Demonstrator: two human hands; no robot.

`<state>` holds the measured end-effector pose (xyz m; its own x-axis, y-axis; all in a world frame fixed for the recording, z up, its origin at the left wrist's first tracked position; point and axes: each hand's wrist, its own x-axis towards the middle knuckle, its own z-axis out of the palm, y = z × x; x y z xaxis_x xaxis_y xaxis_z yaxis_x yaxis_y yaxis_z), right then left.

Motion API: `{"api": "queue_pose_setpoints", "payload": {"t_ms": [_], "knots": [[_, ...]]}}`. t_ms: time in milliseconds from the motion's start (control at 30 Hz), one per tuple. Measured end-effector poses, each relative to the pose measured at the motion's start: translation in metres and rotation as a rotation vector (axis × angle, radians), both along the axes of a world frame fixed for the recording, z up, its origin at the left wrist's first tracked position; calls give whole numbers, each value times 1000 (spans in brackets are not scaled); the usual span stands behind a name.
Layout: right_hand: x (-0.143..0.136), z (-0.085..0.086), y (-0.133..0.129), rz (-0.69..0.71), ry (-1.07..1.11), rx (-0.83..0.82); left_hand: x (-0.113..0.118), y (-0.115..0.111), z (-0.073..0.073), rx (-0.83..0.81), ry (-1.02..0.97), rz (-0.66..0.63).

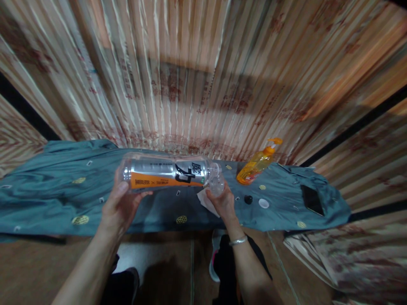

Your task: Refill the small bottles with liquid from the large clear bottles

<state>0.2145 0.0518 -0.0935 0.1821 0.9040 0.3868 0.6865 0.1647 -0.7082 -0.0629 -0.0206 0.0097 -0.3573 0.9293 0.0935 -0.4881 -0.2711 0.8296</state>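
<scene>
A large clear plastic bottle (pixel 165 171) with a silver and orange label lies sideways in the air above the cloth, its mouth toward the right. My left hand (pixel 119 207) is closed around its base end. Just under the mouth, my right hand (pixel 224 201) grips a small clear container (pixel 216 184); its exact kind is hard to make out. Beside the right fingers is a white piece of paper (pixel 207 203), and I cannot tell whether they touch it. To the right stands a yellow-orange pump bottle (pixel 254 167).
A narrow table carries a teal patterned cloth (pixel 159 218). Near its right side are a black cap (pixel 248 199), a white round lid (pixel 263 203) and a dark phone (pixel 312 200). Pleated printed sheeting (pixel 190 84) rises behind; black bars slant at both sides.
</scene>
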Motion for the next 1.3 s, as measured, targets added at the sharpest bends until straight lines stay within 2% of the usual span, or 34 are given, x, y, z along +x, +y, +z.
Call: {"api": "queue_pose_setpoints", "payload": {"t_ms": [800, 1300], "knots": [[-1, 3, -1, 9, 22, -12, -2, 2, -4, 21, -9, -22], [0, 5, -2, 7, 27, -26, 5, 2, 7, -64, -54, 50]]}}
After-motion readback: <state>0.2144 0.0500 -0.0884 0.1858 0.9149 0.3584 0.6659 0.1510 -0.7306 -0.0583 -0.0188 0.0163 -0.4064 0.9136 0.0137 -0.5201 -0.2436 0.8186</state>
